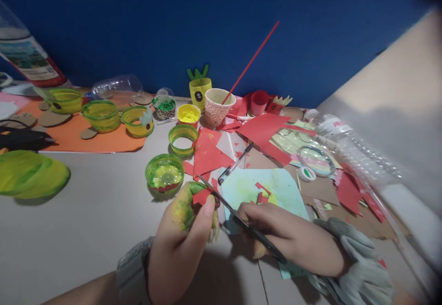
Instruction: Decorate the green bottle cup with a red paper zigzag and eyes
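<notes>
— How does the left hand (pixel 186 236) sit?

— It comes up from six o'clock, forearm flat over the table (pixel 86 222), with a grey wristband (pixel 133 270) on the wrist. The hand is smeared with green and yellow paint. Its thumb and fingers are curled shut, pinching a red paper scrap (pixel 201 197) at its twelve o'clock.

— And the right hand (pixel 293 240)?

— It enters from four o'clock, knuckles up, and is closed round the handles of the scissors (pixel 238 219). The blades point toward ten o'clock and meet the scrap; whether they are parted cannot be told.

— What lies around them?

— A pale blue sheet (pixel 272 187) lies under the right hand, and a grey glove (pixel 355 259) is at its four o'clock. A green dish (pixel 165 172) stands at eleven o'clock of the left hand. A pen (pixel 235 163) lies at one o'clock of the scrap, and a patterned cup (pixel 216 107) stands farther off at twelve.
</notes>
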`<state>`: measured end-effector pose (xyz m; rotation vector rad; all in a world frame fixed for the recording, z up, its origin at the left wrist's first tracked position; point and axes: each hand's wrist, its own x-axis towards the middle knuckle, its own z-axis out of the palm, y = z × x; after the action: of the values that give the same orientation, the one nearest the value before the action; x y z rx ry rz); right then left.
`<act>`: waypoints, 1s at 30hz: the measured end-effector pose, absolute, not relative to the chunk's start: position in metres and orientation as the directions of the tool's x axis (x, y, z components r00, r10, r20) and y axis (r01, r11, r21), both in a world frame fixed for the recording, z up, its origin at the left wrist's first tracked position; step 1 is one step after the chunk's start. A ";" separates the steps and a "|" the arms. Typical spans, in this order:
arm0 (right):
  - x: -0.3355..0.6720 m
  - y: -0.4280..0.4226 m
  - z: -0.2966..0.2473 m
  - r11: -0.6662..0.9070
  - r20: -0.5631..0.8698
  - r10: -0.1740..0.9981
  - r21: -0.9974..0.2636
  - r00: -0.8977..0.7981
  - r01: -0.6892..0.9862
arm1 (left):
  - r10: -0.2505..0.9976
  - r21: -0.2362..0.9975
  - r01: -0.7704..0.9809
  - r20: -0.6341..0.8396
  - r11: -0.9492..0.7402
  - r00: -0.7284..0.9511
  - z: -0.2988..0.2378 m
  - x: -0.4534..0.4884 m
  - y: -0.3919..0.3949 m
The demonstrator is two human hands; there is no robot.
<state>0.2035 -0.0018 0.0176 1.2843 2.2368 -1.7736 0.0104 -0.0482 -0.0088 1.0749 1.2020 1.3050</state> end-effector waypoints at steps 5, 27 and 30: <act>0.203 -0.001 0.018 -0.009 -0.471 0.572 -0.823 -0.672 0.569 | 0.994 0.988 -0.133 -0.087 0.078 -0.061 0.001 0.010 -0.045; 0.204 -0.001 0.020 0.022 -0.457 0.570 -0.822 -0.682 0.569 | 0.992 0.980 -0.188 -0.082 0.063 -0.092 0.002 0.011 -0.045; 0.204 -0.001 0.021 0.032 -0.462 0.568 -0.815 -0.682 0.579 | 0.990 0.971 -0.221 -0.115 0.096 -0.076 0.006 0.011 -0.043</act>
<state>0.2042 -0.0007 0.0209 1.2493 2.2498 -1.7849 0.0115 -0.0426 0.0060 0.9271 1.1578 1.2893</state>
